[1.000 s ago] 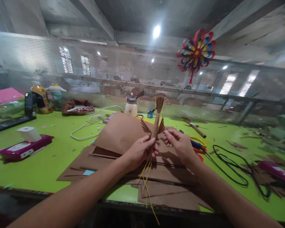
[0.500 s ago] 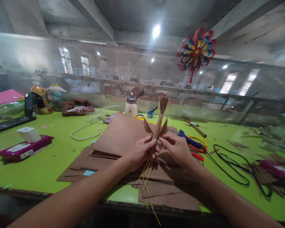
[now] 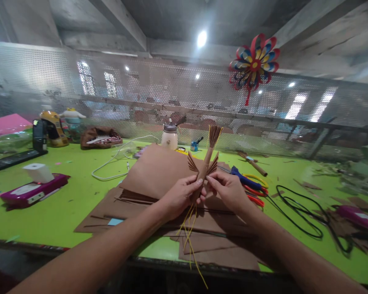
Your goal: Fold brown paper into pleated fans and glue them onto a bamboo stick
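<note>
A brown folded-paper figure stands tilted between my hands, with a pleated fan at its top and a pleated wing on each side. My left hand is closed around its lower body, thumb in front. The fingers of my right hand pinch at the base of the right wing; the exact spot of contact is small and partly hidden. Long yellow strings dangle from below the figure past the table edge. Under my hands lies a stack of brown paper sheets.
Pliers and a looped black cable lie to the right. A purple power strip with a white plug sits left, near a white charging cable. Behind stand a jar and a perforated metal screen.
The paper figure has tipped slightly, its top moving a little to the right. Both hands keep almost the same place and grip.
</note>
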### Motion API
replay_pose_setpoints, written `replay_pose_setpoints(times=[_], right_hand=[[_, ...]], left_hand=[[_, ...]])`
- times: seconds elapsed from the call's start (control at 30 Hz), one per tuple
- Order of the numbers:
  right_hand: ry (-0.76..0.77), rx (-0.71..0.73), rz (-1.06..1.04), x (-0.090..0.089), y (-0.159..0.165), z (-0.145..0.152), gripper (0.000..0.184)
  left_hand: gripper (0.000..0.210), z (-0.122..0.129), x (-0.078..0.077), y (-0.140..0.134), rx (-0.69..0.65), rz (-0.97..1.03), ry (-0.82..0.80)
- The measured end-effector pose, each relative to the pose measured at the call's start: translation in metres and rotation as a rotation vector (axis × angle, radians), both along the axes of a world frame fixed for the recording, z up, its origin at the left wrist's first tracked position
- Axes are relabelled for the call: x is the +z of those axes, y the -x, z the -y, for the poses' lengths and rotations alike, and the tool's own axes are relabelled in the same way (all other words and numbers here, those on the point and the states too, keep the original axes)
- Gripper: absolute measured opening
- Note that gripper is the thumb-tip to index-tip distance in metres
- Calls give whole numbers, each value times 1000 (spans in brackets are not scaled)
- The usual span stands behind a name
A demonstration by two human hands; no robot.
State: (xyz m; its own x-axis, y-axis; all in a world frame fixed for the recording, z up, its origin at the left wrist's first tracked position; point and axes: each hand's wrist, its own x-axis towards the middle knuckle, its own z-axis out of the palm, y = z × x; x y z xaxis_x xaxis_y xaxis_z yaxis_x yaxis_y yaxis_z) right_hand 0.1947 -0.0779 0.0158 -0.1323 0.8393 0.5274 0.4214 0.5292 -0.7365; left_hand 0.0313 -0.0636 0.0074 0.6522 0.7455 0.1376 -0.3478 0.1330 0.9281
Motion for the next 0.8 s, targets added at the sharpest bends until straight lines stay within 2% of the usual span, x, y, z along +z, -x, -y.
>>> replay_pose_setpoints(times=[0.13, 0.43, 0.5, 0.67, 0.73, 0.8], right_hand=[[-35, 12, 66, -2, 1, 0, 25], [13, 79, 45, 0, 1, 3, 27], [-3, 53, 88, 2, 1, 4, 28], [-148, -170, 173, 9, -23, -8, 34], [-189, -327, 235, 12, -48, -21, 32], [-165, -500, 426, 12, -80, -37, 28]], left_hand=[[24, 0, 0, 0, -9, 4, 6], [24, 0, 1, 1, -61, 64, 52], [23, -1, 1, 2, -41, 78, 79], [24, -6, 2, 5, 60, 82, 150], [22, -8, 2, 6, 82, 84, 148], [18, -9, 1, 6, 96, 98, 129]])
